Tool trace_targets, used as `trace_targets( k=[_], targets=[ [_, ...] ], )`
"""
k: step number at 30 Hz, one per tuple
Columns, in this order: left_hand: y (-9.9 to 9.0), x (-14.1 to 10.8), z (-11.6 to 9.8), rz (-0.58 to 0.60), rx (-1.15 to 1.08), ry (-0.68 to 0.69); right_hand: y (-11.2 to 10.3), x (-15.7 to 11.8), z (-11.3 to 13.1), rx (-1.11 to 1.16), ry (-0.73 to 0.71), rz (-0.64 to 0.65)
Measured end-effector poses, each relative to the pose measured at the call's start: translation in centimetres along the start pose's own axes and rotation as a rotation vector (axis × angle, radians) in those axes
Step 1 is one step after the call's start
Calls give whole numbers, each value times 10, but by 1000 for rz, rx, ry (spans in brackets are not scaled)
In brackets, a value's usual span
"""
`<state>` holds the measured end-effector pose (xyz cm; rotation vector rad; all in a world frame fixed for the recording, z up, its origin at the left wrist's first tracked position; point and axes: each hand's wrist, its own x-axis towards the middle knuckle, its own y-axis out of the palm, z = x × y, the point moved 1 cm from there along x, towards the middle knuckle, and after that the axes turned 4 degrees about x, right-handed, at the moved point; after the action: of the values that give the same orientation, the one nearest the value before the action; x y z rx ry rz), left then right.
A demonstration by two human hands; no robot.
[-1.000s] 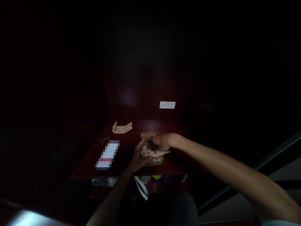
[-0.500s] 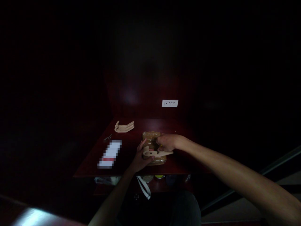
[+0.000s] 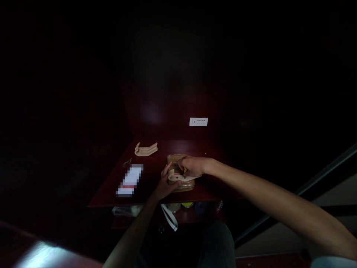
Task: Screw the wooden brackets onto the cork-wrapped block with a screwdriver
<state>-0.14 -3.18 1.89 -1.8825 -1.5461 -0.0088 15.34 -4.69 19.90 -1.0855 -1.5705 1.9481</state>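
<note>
The left hand (image 3: 166, 187) was partly closed, its fingers curled around the near end of a cream piece (image 3: 176, 178) with a hooked outline, and it had hold of that piece. The right hand (image 3: 194, 166) was arched over the piece from the right, with its fingers (image 3: 181, 163) bent downward. A small dark and yellow object (image 3: 184, 172) sat at those fingertips; whether the right hand gripped it could not be determined in the low light. The cream piece was held over a tan taped packet (image 3: 175, 159) lying on a dark red table (image 3: 156, 154); contact between the two could not be confirmed. A second cream piece (image 3: 145, 149) lay farther along the table, well apart from both hands. A small metal item (image 3: 127, 162) and a blurred white strip (image 3: 129, 180) lay to the left of the hands. A wall socket plate (image 3: 198, 121) was fixed above the table's far edge, and a white strap (image 3: 169, 217) lay below the near edge
</note>
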Motion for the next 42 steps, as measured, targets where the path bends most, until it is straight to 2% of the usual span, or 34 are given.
trace_targets(
  k=[3,8,19,28,32,36,42],
  targets=[
    [1,0,1,-13,9,11,5,4,-4,-30,-43,-67],
    [1,-1,3,-5,23,22,10,3,-6,-27,-95,-77],
    [1,0,4,-6,20,29,4,0,-2,-51,15,-83],
    [3,3,7,-4,25,7,-5,-5,10,-5,-50,-40],
    [2,2,5,8,34,18,-2,2,3,-29,-70,-4],
    [1,1,4,4,42,34,6,7,-5,-8,-114,-57],
    [0,1,2,17,46,13,4,4,0,-12,-69,-84]
  ],
)
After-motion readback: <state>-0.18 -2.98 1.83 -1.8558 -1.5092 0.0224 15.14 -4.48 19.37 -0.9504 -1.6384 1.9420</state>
